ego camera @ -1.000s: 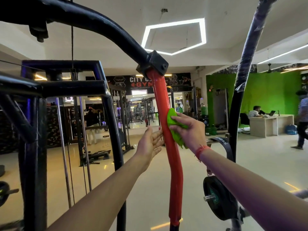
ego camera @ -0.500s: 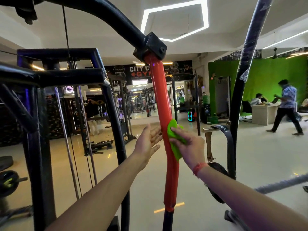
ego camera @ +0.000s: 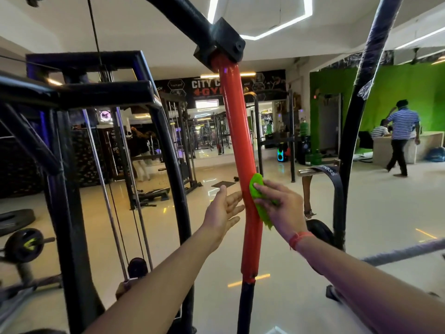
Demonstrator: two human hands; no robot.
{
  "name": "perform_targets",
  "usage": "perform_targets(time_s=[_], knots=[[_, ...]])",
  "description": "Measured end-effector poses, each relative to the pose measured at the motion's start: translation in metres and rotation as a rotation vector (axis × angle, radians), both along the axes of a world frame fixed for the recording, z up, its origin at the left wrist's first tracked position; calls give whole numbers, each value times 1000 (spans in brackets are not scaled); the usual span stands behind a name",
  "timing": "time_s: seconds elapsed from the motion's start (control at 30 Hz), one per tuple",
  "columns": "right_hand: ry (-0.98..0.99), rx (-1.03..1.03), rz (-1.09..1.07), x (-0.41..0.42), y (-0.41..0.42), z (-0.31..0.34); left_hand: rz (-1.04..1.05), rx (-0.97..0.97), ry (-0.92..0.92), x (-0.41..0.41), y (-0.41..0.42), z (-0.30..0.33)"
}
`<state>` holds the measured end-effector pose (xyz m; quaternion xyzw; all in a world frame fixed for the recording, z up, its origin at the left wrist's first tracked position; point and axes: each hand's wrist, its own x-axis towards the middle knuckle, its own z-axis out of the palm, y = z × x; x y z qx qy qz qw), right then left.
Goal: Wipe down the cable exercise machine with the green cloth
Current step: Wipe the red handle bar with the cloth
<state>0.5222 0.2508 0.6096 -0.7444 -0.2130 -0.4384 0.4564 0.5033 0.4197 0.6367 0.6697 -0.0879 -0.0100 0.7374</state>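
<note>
**A:** Where's the cloth?

**B:** My right hand (ego camera: 280, 208) presses the green cloth (ego camera: 258, 198) flat-fingered against the red bar (ego camera: 238, 145), about two-thirds down its red length. The left hand (ego camera: 222, 210), spread and empty, hovers just beside it.

**A:** The bar's axis?

**B:** Near upright, leaning slightly. I'd judge the next stroke runs lengthwise, downward.

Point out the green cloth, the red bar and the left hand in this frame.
Green cloth (ego camera: 256, 189): head view, on the upper fold above the fingers.
Red bar (ego camera: 237, 121): head view, on the mid shaft above the cloth.
Left hand (ego camera: 222, 210): head view, on the open palm beside the bar.
</note>
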Motion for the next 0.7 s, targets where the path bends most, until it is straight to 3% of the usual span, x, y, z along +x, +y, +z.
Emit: perform_targets(time_s=[0.1, 0.33, 0.47, 0.63, 0.7], knots=[[-87, -73, -54, 9, 2, 23, 11, -19, 10, 2, -5, -6], [-195, -598, -146, -7, -10, -18, 14, -7, 85, 6, -7, -28], [-155, -400, -172, 2, -18, -2, -30, 3, 140, 7, -10, -45], [-68, -553, -99, -10, -29, -54, -6, 19, 202, 9, -8, -67], [-55, -501, -100, -3, -31, -52, -9, 17, 212, 10, -6, -75]])
